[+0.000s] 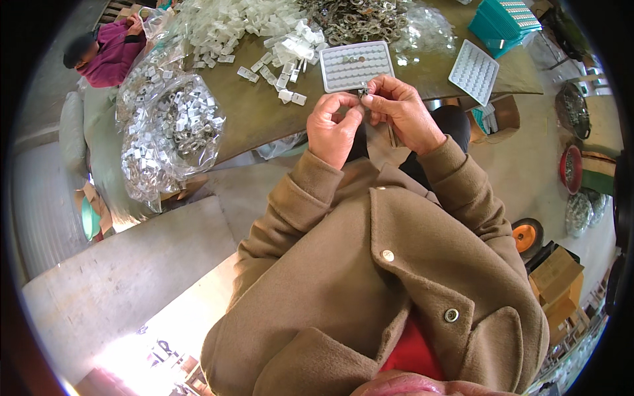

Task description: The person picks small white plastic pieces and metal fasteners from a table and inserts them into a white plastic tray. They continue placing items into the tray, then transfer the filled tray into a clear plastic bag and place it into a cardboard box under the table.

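Observation:
My left hand (335, 127) and my right hand (404, 113) meet just in front of the table's near edge. Between their pinched fingertips sits a small shiny metal piece (362, 93), mostly covered by the fingers; its exact kind cannot be made out. A thin dark strip hangs below my right hand. Right beyond the fingers lies a white moulded tray (357, 66) with rows of small hollows and a small item in one of them. Loose small white plastic pieces (285, 78) are scattered to its left, and a heap of small metal rings (353, 23) lies behind it.
Clear bags of white and metal parts (173, 132) cover the table's left end. A second white tray (473, 71) overhangs the near edge at right, by stacked teal baskets (496, 25). A person in purple (113, 54) sits far left. An open carton (503, 117) stands below.

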`<state>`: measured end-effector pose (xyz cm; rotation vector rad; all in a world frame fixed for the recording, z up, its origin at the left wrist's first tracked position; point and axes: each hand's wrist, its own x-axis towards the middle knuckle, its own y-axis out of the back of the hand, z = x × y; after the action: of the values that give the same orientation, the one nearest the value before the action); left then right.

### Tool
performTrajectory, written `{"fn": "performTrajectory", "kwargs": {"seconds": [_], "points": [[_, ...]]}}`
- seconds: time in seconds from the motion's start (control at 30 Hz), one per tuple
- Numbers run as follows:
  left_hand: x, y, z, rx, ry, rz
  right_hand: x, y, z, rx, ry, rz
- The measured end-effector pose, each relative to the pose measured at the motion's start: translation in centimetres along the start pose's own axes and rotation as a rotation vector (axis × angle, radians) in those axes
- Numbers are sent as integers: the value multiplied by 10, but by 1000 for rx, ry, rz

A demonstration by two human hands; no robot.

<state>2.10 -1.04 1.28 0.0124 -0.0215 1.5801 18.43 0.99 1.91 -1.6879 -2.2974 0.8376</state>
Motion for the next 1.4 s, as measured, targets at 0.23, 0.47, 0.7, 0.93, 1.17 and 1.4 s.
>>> {"fn": "performTrajectory", "kwargs": {"seconds": [0.23,0.47,0.7,0.93,1.17,1.4], "points": [[11,51,-6,263,13,-38,2,-6,8,226,-87,58],[48,120,-28,1102,-342,53,6,-9,17,127,-69,-6],[49,122,-43,595,-201,141,4,-20,16,82,-94,-59],[51,110,-52,766,-270,196,5,-32,16,-5,-31,-43],[44,101,-34,31,-27,537,1,-34,14,-10,-18,-22],[3,67,3,-385,176,62,-2,-45,15,60,62,8]]}}
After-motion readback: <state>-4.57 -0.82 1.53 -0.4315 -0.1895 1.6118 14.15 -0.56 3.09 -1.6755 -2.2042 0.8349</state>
